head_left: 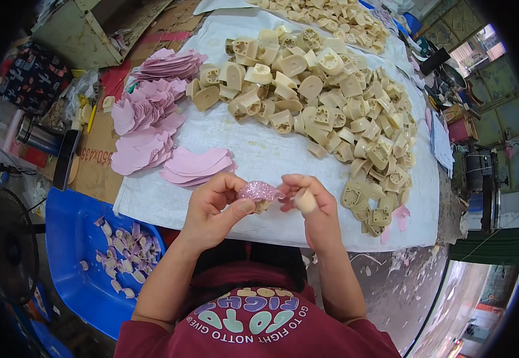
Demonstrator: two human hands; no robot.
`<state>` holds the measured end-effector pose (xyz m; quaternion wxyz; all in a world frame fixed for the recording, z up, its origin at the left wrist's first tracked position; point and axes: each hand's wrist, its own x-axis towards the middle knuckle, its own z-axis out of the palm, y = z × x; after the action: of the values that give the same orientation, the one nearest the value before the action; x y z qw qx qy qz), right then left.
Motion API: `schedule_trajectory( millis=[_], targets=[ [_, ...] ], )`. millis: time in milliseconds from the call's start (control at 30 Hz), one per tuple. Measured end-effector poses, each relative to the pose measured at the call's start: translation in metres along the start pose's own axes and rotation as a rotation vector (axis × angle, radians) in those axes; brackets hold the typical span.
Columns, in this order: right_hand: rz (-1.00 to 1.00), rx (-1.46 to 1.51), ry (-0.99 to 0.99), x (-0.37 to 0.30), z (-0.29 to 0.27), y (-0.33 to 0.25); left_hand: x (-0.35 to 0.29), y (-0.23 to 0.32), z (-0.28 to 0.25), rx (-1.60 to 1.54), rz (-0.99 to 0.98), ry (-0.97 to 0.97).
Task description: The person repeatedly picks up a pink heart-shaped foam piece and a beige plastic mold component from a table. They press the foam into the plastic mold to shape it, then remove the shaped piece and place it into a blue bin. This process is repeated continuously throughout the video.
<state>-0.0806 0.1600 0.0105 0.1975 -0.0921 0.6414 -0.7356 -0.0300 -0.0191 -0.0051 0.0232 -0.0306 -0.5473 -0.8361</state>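
Note:
My left hand [220,206] pinches a cream shoe heel [262,206] with a pink glitter cover [260,191] curved over its top. The cover's free end reaches the fingertips of my right hand [314,209], which are curled against it. A blurred cream piece [305,200] shows at the right hand's fingers; whether it is held or worn on a finger is unclear. To the left of the heel lies a fan of pink cut pieces [198,166]. Beyond both hands, a large heap of cream shoe heels [325,89] covers the cloth.
A white cloth [259,149] covers the table. More pink stacks [146,107] stand at the left. Below them, a blue plastic tub [74,238] holds small scraps. A phone [66,158], a metal flask [37,136] and a black fan [7,238] are on the left side.

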Motion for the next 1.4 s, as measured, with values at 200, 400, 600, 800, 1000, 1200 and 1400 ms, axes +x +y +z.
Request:
schedule_trajectory(
  millis=[200,400,600,800,1000,1200,1400],
  targets=[
    [-0.086,0.129,-0.039,-0.002,0.007,0.001,0.002,-0.001,0.017,-0.144,-0.019,0.062],
    [0.023,0.313,-0.071,-0.002,0.002,0.006,-0.006,-0.006,0.020,-0.068,-0.107,0.073],
    [-0.001,0.198,-0.066,-0.002,0.005,0.019,-0.008,0.000,0.015,-0.087,-0.183,0.093],
    [-0.039,0.042,-0.169,0.003,0.015,0.014,-0.012,0.006,0.012,0.715,0.101,0.136],
    [0.168,0.108,-0.390,0.012,0.024,0.011,-0.029,0.015,0.003,0.947,0.202,0.176],
    [-0.165,-0.409,-0.084,0.027,0.040,0.024,-0.092,0.063,-0.053,1.180,-0.134,0.413],
    [-0.622,-0.847,-0.174,0.084,0.074,0.028,-0.144,0.085,-0.091,1.506,-0.499,0.670]
  ],
)
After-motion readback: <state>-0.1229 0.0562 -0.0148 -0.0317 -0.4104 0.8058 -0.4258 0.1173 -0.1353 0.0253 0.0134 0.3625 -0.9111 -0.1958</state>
